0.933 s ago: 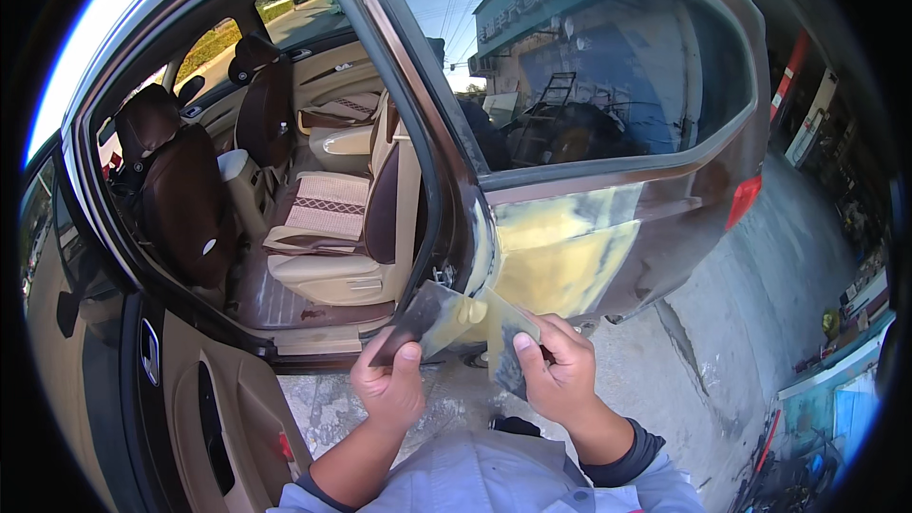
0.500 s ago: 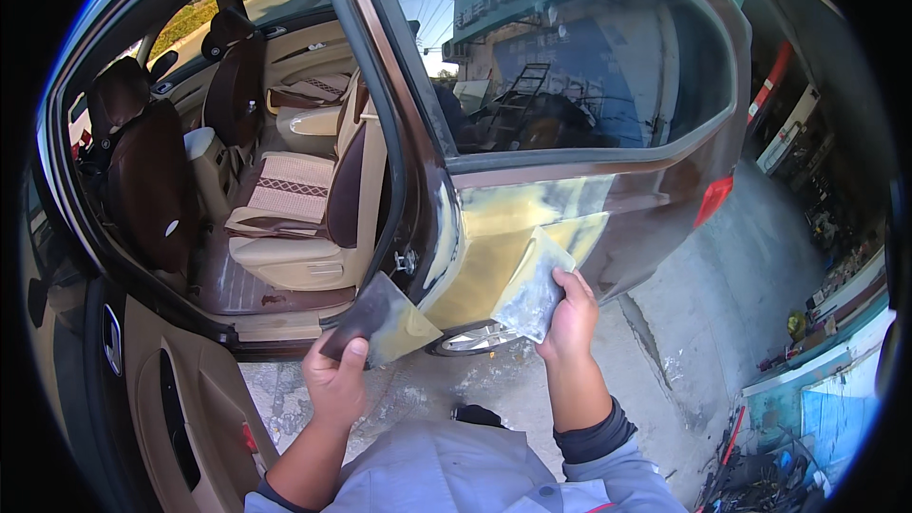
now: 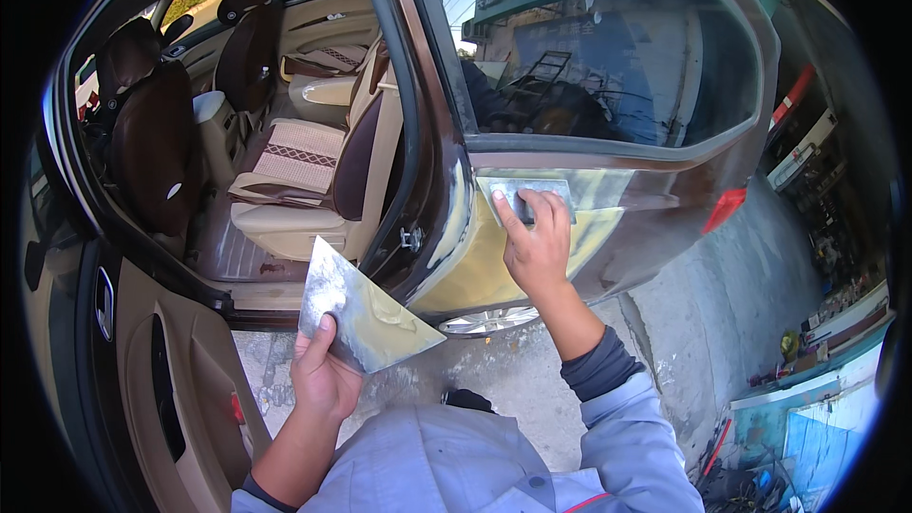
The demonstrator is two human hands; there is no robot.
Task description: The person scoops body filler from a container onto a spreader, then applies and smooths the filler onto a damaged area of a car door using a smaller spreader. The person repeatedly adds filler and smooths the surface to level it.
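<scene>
My left hand grips a thin flat plate by its lower edge, thumb on top. Yellowish putty lies smeared on the plate's right part. My right hand holds a flat, greyish putty spreader, its fingers spread over the face. The spreader lies against the car's rear side panel, just below the window, over a yellow filler patch. Around that patch the panel is brown, with pale, dull areas.
An open rear door stands at my left, beside the doorway to beige and brown seats. Below the panel a wheel shows. A red tail light is farther right. Clutter lies on the ground at lower right.
My right hand has moved up and forward, bringing the spreader against the panel below the window. My left hand has shifted slightly left and tilted its plate, showing more of its face.
</scene>
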